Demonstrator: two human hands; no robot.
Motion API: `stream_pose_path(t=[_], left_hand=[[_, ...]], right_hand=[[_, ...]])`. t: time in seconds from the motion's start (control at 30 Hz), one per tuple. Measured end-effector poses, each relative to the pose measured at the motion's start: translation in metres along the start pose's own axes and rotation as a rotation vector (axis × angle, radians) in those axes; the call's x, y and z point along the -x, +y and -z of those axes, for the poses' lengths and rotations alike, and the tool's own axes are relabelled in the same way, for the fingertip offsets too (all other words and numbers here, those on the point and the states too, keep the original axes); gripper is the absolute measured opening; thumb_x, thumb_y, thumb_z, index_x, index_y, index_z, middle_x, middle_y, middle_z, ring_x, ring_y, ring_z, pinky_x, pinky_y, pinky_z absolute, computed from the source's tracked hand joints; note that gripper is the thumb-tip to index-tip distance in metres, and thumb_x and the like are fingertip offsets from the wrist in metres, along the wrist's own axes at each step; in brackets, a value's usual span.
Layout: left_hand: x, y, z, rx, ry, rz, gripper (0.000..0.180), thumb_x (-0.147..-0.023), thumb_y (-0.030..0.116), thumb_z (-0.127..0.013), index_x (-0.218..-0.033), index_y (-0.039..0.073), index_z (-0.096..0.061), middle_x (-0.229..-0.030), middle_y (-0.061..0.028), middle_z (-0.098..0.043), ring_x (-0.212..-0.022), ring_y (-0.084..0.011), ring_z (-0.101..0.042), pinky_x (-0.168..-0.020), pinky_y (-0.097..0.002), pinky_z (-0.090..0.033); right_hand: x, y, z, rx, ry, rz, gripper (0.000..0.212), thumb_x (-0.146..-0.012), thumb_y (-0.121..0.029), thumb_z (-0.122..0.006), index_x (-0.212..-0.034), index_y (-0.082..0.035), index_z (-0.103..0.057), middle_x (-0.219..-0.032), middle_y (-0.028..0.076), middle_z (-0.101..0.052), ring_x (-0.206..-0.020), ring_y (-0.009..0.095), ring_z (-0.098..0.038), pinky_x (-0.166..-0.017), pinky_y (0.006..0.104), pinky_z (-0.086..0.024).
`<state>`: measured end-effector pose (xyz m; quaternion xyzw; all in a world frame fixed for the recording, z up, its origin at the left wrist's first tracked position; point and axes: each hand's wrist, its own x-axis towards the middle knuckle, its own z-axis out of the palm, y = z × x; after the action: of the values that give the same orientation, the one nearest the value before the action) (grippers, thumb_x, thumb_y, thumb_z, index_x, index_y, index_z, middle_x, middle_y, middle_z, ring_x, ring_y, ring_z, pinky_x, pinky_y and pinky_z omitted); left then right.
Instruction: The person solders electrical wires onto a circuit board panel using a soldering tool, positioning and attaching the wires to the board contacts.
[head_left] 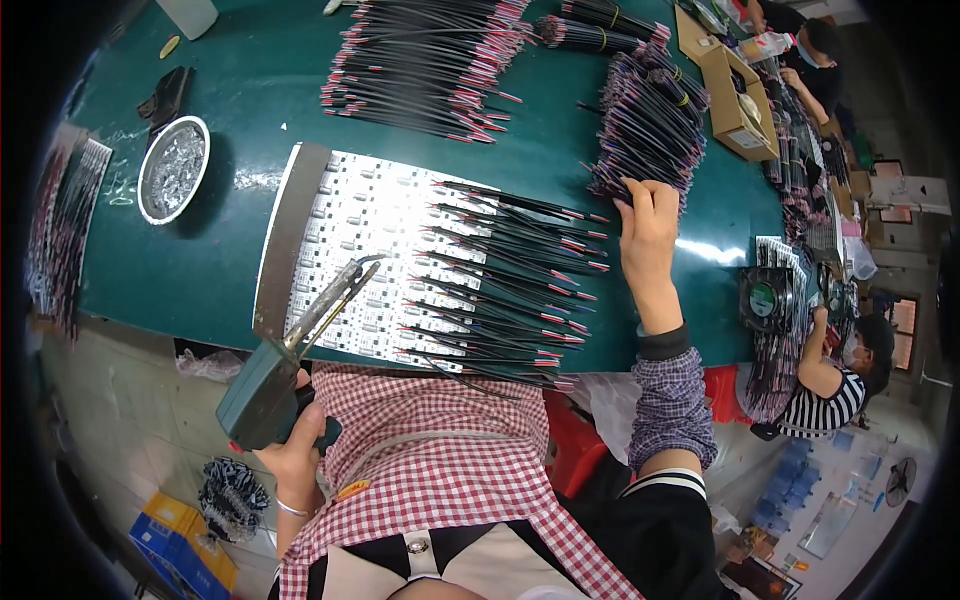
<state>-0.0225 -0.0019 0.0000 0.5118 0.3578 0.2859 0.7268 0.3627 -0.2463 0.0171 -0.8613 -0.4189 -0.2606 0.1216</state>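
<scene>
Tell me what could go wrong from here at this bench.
The soldering gun in the left hand has its tip over the white circuit panel; if hot, it might scorch a part or wire insulation.
The black wires nearest the person reach the edge of the green table by the checked apron, which could snag them.
The right hand is at the crowded wire pile, so pulling one wire might drag out others.

Own hands: two, left hand (295, 448) and right hand (652, 232). Soldering gun (262, 393), near left: one. White circuit-board block (335, 235), middle: one. White-rimmed bowl (207, 148), left: one. Co-workers, right side: two, one far (818, 62), one nearer (822, 385). Blue-and-yellow box (178, 548), near left: one. Black wires (530, 265) overlap, too many to count.
</scene>
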Motion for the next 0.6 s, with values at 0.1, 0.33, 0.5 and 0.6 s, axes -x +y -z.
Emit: stream_pose_path(t=[0.1, 0.33, 0.5, 0.6], left_hand=[[-0.002, 0.001, 0.000, -0.022, 0.004, 0.017, 0.050, -0.079, -0.009, -0.072, -0.127, -0.004, -0.060, -0.115, -0.0162, -0.068, -0.070, -0.0099, -0.061, -0.057, -0.0237, -0.048], [-0.008, -0.008, 0.003, -0.023, -0.014, -0.054, 0.054, -0.079, -0.006, -0.072, -0.130, -0.003, -0.056, -0.114, -0.0168, -0.067, -0.070, -0.0116, -0.060, -0.055, -0.0247, -0.048], [-0.010, 0.000, 0.003, -0.010, 0.017, -0.022, 0.054, -0.077, -0.007, -0.075, -0.128, -0.004, -0.059, -0.114, -0.0157, -0.068, -0.086, -0.0155, -0.064, -0.065, -0.0252, -0.051], [-0.012, 0.003, 0.006, 0.034, 0.009, 0.014, 0.056, -0.075, -0.008, -0.075, -0.128, -0.004, -0.059, -0.115, -0.0162, -0.068, -0.094, -0.0186, -0.066, -0.076, -0.0284, -0.054]], right_hand=[[-0.004, 0.001, 0.005, -0.068, -0.056, -0.097, 0.028, -0.078, 0.002, -0.073, -0.106, -0.001, -0.068, -0.094, 0.013, -0.056, -0.089, 0.030, -0.057, -0.078, 0.0382, -0.048], [-0.026, 0.002, 0.024, 0.113, -0.107, -0.006, 0.025, -0.081, 0.001, -0.070, -0.105, -0.001, -0.062, -0.095, 0.013, -0.058, -0.087, 0.032, -0.058, -0.075, 0.0419, -0.049], [-0.063, -0.019, 0.043, 0.391, -0.339, 0.128, 0.019, -0.087, -0.007, -0.059, -0.106, -0.006, -0.055, -0.090, 0.009, -0.056, -0.087, 0.028, -0.059, -0.070, 0.0383, -0.046], [-0.090, -0.050, 0.038, 0.576, -0.373, 0.396, 0.014, -0.081, -0.013, -0.059, -0.095, -0.012, -0.057, -0.081, 0.004, -0.050, -0.079, 0.020, -0.054, -0.065, 0.0340, -0.039]])
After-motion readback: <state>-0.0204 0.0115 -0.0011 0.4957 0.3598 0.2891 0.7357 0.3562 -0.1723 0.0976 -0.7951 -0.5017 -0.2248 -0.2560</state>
